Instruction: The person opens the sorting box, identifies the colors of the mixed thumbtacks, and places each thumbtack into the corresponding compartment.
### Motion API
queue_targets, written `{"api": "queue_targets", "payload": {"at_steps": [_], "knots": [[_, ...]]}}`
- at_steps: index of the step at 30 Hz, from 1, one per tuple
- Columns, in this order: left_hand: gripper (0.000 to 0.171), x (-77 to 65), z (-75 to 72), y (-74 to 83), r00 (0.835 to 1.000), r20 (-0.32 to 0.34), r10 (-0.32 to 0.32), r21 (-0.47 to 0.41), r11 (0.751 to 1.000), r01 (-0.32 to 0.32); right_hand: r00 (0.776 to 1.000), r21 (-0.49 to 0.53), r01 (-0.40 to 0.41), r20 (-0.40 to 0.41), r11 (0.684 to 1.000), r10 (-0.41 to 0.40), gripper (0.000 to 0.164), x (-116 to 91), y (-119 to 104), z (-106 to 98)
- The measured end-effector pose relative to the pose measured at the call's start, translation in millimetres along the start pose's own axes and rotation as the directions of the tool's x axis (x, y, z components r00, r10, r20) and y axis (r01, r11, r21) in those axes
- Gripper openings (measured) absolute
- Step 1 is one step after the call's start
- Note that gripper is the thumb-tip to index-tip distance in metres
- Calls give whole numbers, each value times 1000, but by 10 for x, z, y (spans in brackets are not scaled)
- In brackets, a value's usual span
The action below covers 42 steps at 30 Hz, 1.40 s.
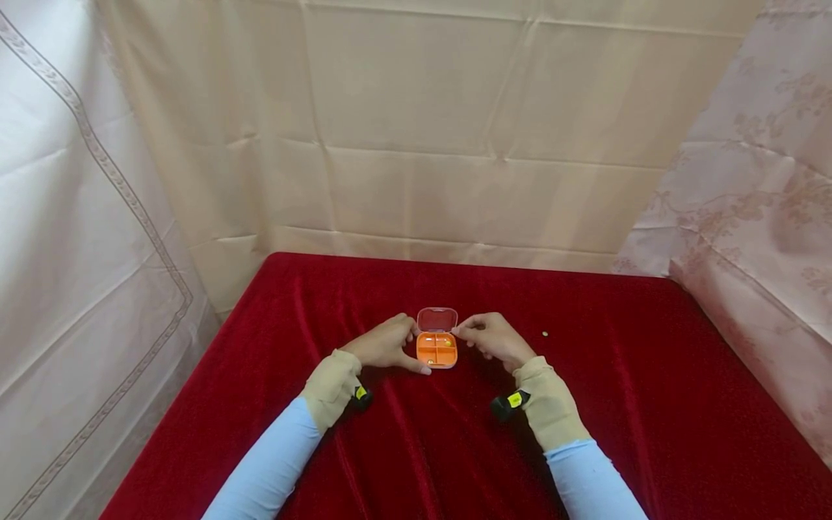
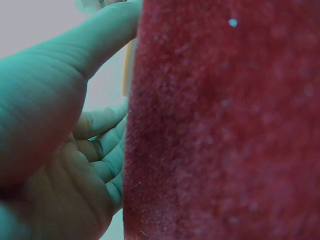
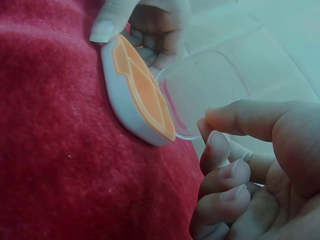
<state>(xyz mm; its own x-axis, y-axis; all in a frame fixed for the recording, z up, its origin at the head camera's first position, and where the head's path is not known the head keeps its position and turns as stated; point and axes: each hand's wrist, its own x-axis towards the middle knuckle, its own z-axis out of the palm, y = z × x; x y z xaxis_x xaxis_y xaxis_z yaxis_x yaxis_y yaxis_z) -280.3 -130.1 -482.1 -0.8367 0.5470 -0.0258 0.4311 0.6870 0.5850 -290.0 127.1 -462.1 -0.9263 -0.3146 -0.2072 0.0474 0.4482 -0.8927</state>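
A small pill box (image 1: pixel 437 351) with an orange divided tray and a clear hinged lid (image 1: pixel 438 318) lies flat, its lid raised at the back. My left hand (image 1: pixel 383 343) holds the box's left side, thumb at the near corner and fingers at the far one. In the box, a yellow pill (image 1: pixel 448 344) sits in the far right compartment. My right hand (image 1: pixel 497 338) is at the box's far right corner, thumb and forefinger tips together by the lid; I cannot tell whether a pill is between them. Its other fingers are curled in the right wrist view.
A small pale pill (image 1: pixel 544 334) lies on the red velvet cloth (image 1: pixel 624 404), to the right of my right hand. Beige curtains (image 1: pixel 416 195) hang behind the table, with patterned white drapes at both sides. Each wrist carries a small black camera.
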Motion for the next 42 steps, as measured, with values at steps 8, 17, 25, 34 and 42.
{"api": "queue_targets", "payload": {"at_steps": [8, 17, 25, 34, 42], "knots": [[66, -11, -10, 16, 1000, -3, -4, -17, 1000, 4, 1000, 5, 1, -14, 1000, -1, 27, 2, 4, -87], [67, -10, -2, 7, 1000, -3, -2, -15, 1000, 2, 999, 21, 6, -31, 1000, -5, 34, -19, 19, -229], [67, 0, 1, -14, 1000, -4, 2, -13, 1000, -2, 998, 29, -23, -64, 999, 25, 36, -2, 99, -406], [68, -4, 4, -19, 1000, 3, -5, -11, 1000, 6, 995, 53, -28, -97, 998, 33, 40, -41, 146, -552], [70, -14, 5, 10, 1000, -7, -17, -10, 1000, 17, 992, 77, -21, -119, 997, 30, 42, -43, 203, -653]]}}
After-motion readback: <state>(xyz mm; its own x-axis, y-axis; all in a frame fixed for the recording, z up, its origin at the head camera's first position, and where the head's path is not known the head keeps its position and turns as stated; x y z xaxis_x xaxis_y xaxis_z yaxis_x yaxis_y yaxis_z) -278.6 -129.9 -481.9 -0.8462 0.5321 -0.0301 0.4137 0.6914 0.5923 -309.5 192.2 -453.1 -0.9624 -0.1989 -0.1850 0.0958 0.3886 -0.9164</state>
